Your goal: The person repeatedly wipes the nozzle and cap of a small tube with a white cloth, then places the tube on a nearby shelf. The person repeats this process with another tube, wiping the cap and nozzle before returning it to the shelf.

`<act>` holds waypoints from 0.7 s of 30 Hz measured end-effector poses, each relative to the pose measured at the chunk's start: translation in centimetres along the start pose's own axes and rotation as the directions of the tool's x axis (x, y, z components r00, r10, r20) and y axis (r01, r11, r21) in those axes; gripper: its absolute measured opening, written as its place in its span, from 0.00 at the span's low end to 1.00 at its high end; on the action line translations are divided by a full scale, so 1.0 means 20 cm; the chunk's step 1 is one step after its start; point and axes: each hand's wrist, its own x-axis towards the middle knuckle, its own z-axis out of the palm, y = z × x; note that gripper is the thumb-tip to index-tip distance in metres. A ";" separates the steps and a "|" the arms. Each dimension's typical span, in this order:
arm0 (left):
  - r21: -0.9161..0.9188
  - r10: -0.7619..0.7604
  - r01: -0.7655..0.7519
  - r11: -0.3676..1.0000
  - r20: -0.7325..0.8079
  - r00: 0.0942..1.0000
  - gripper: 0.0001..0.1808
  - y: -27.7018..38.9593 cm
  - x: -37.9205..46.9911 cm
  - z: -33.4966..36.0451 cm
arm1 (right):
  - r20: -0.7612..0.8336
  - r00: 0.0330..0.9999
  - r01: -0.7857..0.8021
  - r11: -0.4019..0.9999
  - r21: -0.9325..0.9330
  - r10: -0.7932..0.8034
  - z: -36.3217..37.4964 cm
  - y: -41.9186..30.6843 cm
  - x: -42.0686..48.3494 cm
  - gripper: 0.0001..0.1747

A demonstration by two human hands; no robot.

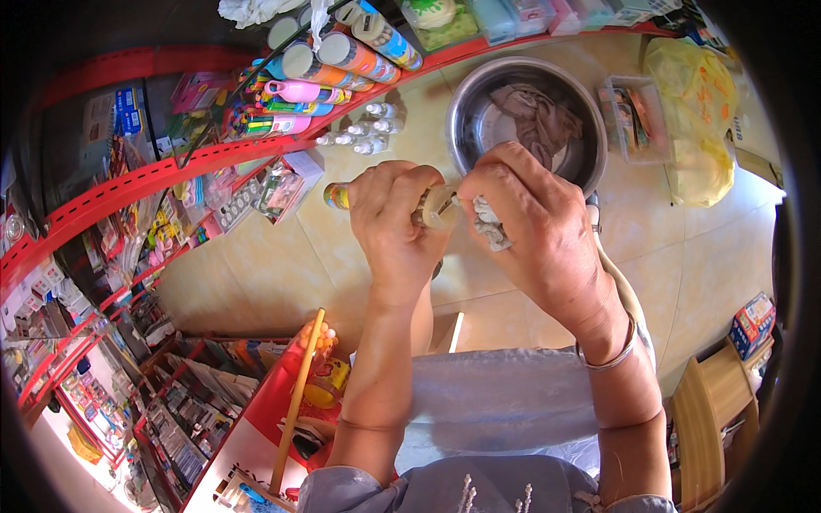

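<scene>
My left hand (pixel 394 224) is wrapped around a printed cylindrical tube (pixel 337 195). The tube lies sideways in the grip, and its pale lid (pixel 441 208), which looks like a built-in pencil sharpener, faces my right hand. Crumpled white-grey cloth or tissue (pixel 490 224) is bunched in my right hand (pixel 532 199), whose fingertips are at the lid. Whether they touch it is hard to tell. Beyond the right hand, a stainless steel basin (pixel 454 138) on the tiled floor holds a wet brownish cloth (pixel 539 118).
Similar tubes (pixel 340 51) line the red shelf (pixel 256 152) at upper left. Several small clear bottles (pixel 369 131) stand on the floor nearby. A clear plastic box (pixel 635 118) and yellow plastic bag (pixel 696 122) are right of the basin. A wooden stick (pixel 298 397) leans at lower left.
</scene>
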 end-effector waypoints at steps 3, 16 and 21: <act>-0.014 -0.019 0.019 1.000 -0.018 1.000 0.16 0.00 0.00 0.01 | 0.046 0.997 -0.070 0.994 0.086 0.066 0.02 -0.04 -0.01 0.17; -0.211 -0.217 0.209 0.955 -0.015 0.976 0.19 0.02 -0.02 -0.01 | -0.008 0.986 -0.164 0.984 0.074 0.165 -0.02 0.02 0.00 0.15; -0.216 -0.171 0.174 0.961 0.032 0.985 0.20 -0.01 -0.03 -0.03 | 0.034 0.967 -0.250 0.912 0.325 0.253 -0.01 0.03 0.01 0.10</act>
